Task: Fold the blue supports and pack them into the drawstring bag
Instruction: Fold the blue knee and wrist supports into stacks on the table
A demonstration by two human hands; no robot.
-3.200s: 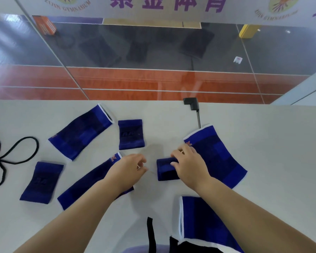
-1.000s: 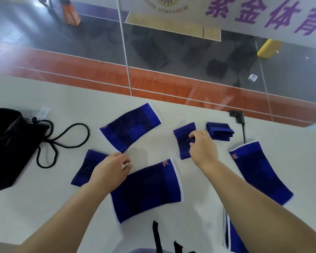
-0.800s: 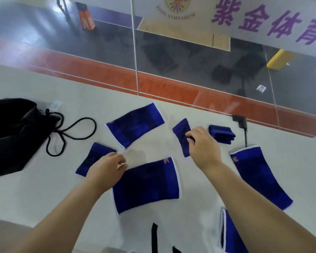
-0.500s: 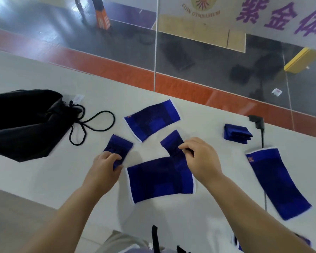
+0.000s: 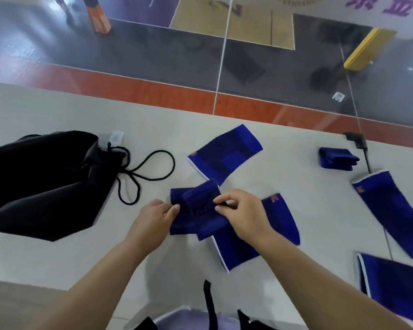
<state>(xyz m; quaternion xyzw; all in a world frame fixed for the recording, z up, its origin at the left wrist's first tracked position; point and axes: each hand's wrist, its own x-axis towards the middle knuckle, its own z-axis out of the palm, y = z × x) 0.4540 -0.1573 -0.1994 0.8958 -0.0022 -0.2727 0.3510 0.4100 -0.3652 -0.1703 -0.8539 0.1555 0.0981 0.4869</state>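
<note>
Blue knitted supports lie scattered over the pale grey table (image 5: 57,258), and the nearest action is right in front of the person. Closest to the body, at the right edge, one long blue sleeve with white trim (image 5: 396,289) lies flat, partly cut off by the frame. Just beyond, both bare hands meet over two small blue wrist bands: the left hand (image 5: 153,217) pinches the edge of the lower wrist band (image 5: 179,225) between thumb and fingers, while the right hand (image 5: 243,215) grips the upper wrist band (image 5: 202,198), which lies crossed on top of the other. The two hands are close together, a short gap between them. Under the right wrist a wide blue support with a white hem (image 5: 279,222) lies flat, the small bands overlapping its left end.

To the left, well apart from the hands, the black fabric drawstring bag (image 5: 41,182) lies slumped on its side, its black cord (image 5: 148,172) looped toward the middle. Farther back, another flat blue support (image 5: 224,153) rests at an angle. Off to the right, a long blue sleeve (image 5: 396,215) lies diagonally, and beyond it a small folded blue bundle (image 5: 336,159) sits near the table's far edge.
</note>
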